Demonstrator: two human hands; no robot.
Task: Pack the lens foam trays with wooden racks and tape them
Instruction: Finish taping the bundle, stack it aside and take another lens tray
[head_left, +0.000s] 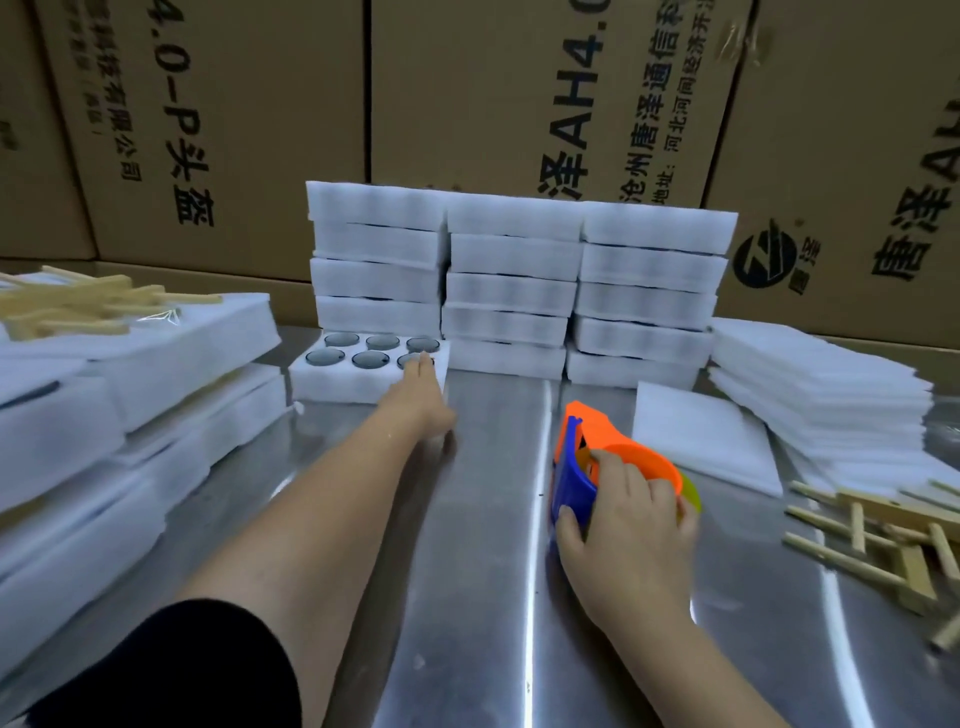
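A white foam tray (332, 382) with six dark round lenses lies at the back of the steel table (483, 571). My left hand (418, 400) reaches out to its right corner, fingertips on the tray's top near one lens; whether it grips the tray I cannot tell. My right hand (628, 535) is closed around an orange and blue tape dispenser (582, 467) that rests on the table. Wooden racks (883, 540) lie in a loose heap at the right edge. More wooden racks (78, 304) sit on foam at the far left.
Three stacks of closed foam trays (514, 283) stand behind the open tray. Thin foam sheets (815, 384) are piled at the right, with one sheet (696, 436) beside the dispenser. Foam stacks (104, 415) fill the left side. Large cardboard boxes (467, 88) wall the back.
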